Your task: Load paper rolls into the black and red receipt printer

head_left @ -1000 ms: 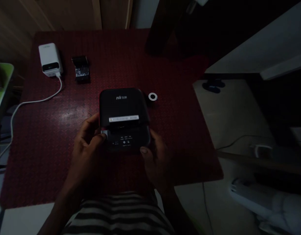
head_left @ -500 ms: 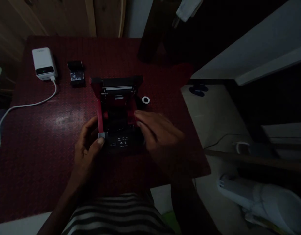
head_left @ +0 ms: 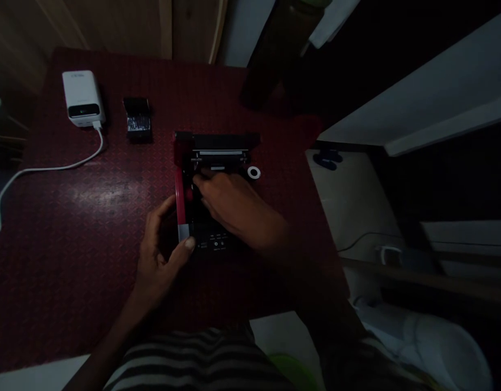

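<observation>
A small red-and-black printer [head_left: 180,198], probably for labels, sits on the table with its lid raised at the back. My left hand [head_left: 160,258] grips its front left corner, with the thumb on the grey corner piece and the fingers along the red side wall. My right hand [head_left: 232,201] reaches across into the open bay, its fingers bent and close together near the left inner wall. What those fingertips hold or press is hidden in the dark. Just right of the printer lies a white ring [head_left: 254,172] with a dark centre.
A white power bank [head_left: 82,98] with a plugged-in white cable [head_left: 58,169] stands at the back left of the red patterned table [head_left: 91,244]. Beside it lies a shiny black ribbon [head_left: 138,122] with rolled ends. A dark upright post [head_left: 266,60] rises at the back right.
My right hand has moved from the printer's right side wall leftward into the bay. My left hand keeps its grip on the corner. The whole view has shifted slightly.
</observation>
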Demonstrator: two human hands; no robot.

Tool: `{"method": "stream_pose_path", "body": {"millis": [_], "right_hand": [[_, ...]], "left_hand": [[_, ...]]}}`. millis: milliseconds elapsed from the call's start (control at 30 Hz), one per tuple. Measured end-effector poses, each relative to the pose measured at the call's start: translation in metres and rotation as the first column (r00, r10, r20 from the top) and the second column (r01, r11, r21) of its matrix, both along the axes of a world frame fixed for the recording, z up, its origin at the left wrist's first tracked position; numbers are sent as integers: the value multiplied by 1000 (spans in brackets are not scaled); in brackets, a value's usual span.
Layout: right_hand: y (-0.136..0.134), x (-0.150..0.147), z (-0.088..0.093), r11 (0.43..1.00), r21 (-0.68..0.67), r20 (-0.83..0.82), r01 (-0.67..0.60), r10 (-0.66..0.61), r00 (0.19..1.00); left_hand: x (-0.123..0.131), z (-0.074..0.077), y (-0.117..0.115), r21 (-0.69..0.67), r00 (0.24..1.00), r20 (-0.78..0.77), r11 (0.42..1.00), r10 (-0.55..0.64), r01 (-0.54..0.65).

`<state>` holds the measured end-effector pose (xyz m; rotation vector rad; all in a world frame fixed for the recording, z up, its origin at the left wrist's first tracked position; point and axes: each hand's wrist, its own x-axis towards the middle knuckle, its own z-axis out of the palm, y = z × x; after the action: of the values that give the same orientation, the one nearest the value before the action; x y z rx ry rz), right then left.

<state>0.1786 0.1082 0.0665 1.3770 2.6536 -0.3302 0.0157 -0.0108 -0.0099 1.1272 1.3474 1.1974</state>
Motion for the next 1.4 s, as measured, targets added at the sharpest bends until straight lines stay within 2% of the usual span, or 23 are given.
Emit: {"method": "stream_pose_path", "body": {"millis": [67, 167, 233, 300, 400, 500, 567, 600, 667, 700, 767, 867, 1000, 1133, 1200, 1267, 1400], "right_hand": [[-2, 2, 2, 1000, 3, -6, 19, -19, 1000], [-15, 6, 6, 994, 95, -88, 62, -54, 995], [-30, 14, 9, 980, 177, -228, 94, -52, 972], [-48, 31, 12, 962, 218, -418, 164, -60, 906], [-74, 68, 8, 930, 123, -671, 348, -180, 719], [-93, 108, -14, 831, -116, -821, 544, -388, 419], [-101, 126, -37, 722, -312, -828, 618, -526, 196], [-104, 131, -50, 669, -396, -801, 629, -587, 120], [-106, 134, -73, 606, -508, -739, 613, -672, 52], [-106, 133, -82, 604, -531, -721, 594, -691, 58], [-104, 127, -97, 643, -536, -718, 547, -688, 105], [-101, 120, -108, 700, -513, -735, 498, -657, 166], [-108, 129, -106, 728, -518, -723, 449, -653, 225], [-111, 156, -91, 743, -506, -679, 439, -657, 329], [-99, 168, -83, 755, -446, -684, 481, -634, 361], [-77, 172, -79, 765, -385, -713, 516, -601, 360], [-18, 153, -89, 788, -375, -763, 488, -561, 320]], "left_hand": [[0, 1, 1, -2, 1000, -8, 1000, -3, 3], [0, 1, 1, 4, 1000, -14, 1000, 0, 0], [-1, 1, 1, 5, 1000, -20, 1000, 2, -2], [-1, 0, 1, 8, 1000, -20, 1000, 10, -9], [-1, 0, -1, 1, 1000, -19, 1000, 18, -18], [-2, 1, 0, -4, 999, -48, 1000, 17, -17], [-2, 0, 1, 23, 997, -69, 999, 31, -29], [-2, -2, 1, 37, 996, -80, 999, 37, -34], [-2, -5, 2, 54, 994, -94, 998, 48, -43], [-3, -6, 3, 63, 994, -97, 997, 52, -46], [-3, -8, 3, 71, 994, -96, 997, 49, -42], [-3, -6, 4, 68, 995, -90, 997, 44, -38], [-3, -3, 3, 38, 996, -72, 998, 47, -44], [-4, -3, 3, 28, 995, -90, 999, 42, -39], [-4, -2, 3, 37, 995, -90, 999, 42, -39], [-4, -2, 4, 41, 994, -96, 998, 42, -38], [-4, -5, 4, 32, 995, -93, 999, 29, -26]]}}
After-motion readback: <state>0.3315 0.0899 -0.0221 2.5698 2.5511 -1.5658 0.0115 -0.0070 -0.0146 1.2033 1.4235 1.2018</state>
